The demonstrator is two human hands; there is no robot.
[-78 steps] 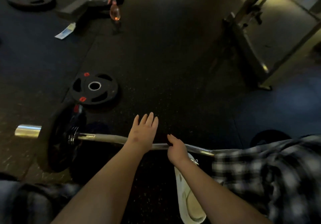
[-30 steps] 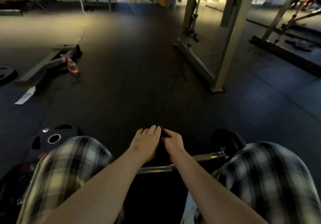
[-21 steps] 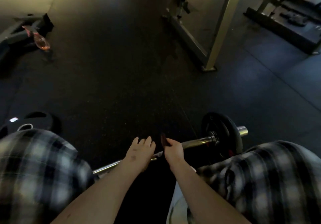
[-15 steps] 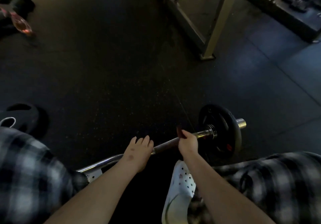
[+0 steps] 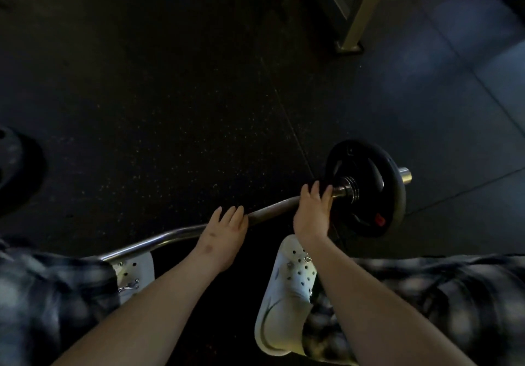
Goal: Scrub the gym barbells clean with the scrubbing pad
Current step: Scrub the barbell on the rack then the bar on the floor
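Steel barbell (image 5: 270, 210) is lying across the lower centre of the frame, rising toward the black weight plate (image 5: 369, 195) at right. At the plate end the right hand (image 5: 312, 212) is curling over the bar, fingers wrapping what looks like the dark scrubbing pad (image 5: 316, 186). The pad is mostly hidden and hard to make out in this light. At mid-frame the left hand (image 5: 224, 230) is resting on the bar with fingers straight, gripping nothing.

Risks, as I am judging them:
- With only a flat palm steadying it, the bar may be free to roll toward the white clogs (image 5: 287, 294) below.
- A stroke pushed further right could jam knuckles against the collar.
- The pad could be slipping round the bar instead of biting.
- Dim light may be hiding missed patches.
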